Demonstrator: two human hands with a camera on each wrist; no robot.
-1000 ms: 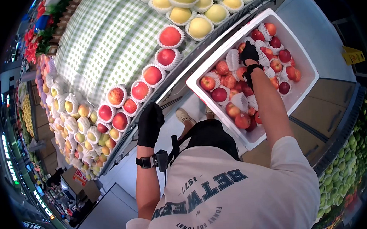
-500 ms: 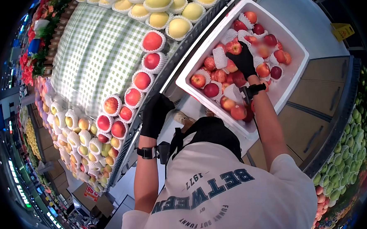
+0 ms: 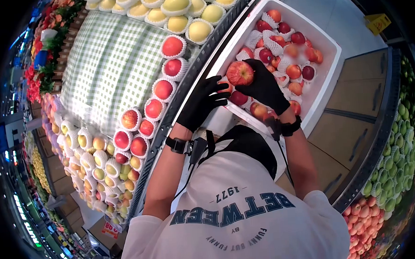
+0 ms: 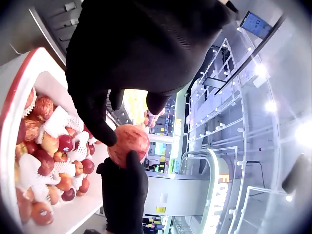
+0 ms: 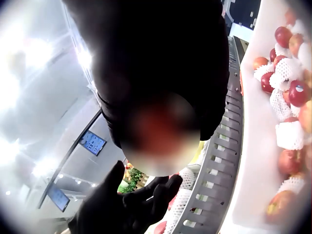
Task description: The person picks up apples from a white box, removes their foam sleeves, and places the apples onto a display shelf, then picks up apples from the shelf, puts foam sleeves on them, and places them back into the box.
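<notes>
My right hand (image 3: 267, 86), in a black glove, holds a red-and-yellow streaked apple (image 3: 240, 73) above the near left part of a white foam box (image 3: 325, 93). The apple has no foam net around it. Just left of it is my gloved left hand (image 3: 201, 104), its fingers spread toward the fruit and nothing gripped in them. From the left wrist, one left finger overlaps the apple (image 4: 127, 145), while the right thumb lies across its front. The right wrist view shows the fruit blurred beneath the right hand (image 5: 165, 58). Inside the box lie many red apples (image 3: 293, 71) and white foam nets (image 3: 273, 44).
On the left, a display stand holds a row of netted red apples (image 3: 163, 89) along its dark rail (image 3: 186, 79). A green checked cloth (image 3: 115, 64) covers its middle, with yellow fruit (image 3: 176, 23) behind. Cardboard-coloured drawers (image 3: 353, 131) and green fruit (image 3: 394, 162) stand at the right.
The right hand has taken an apple from the box and brought it left toward my body. The left hand has risen from the stand's edge, its fingers opening toward the apple.
</notes>
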